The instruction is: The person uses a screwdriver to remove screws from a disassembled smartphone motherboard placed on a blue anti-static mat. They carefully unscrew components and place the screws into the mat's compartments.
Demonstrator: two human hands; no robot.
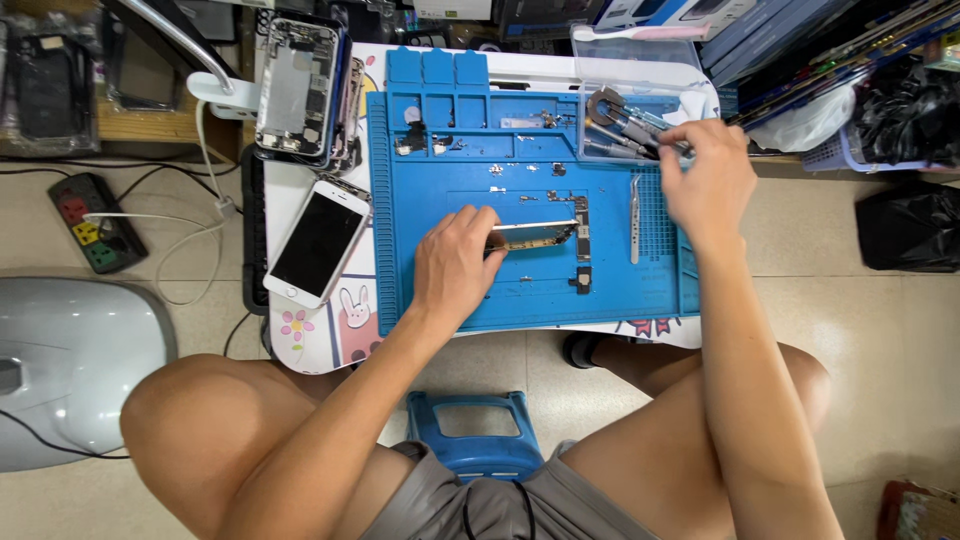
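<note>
On blue mat: left hand pins phone frame, grip closed on it. Right hand fingering tools in clear tray; grip unclear. Tool-selection step; next needs one driver picked out.

Small white counter carries a blue work mat — beside it a white-faced phone and stacked phone housings.

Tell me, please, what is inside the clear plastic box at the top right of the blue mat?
The clear plastic box holds metal hand tools. The right hand reaches in and covers their handle ends, so what its fingers grip is hidden.
</note>
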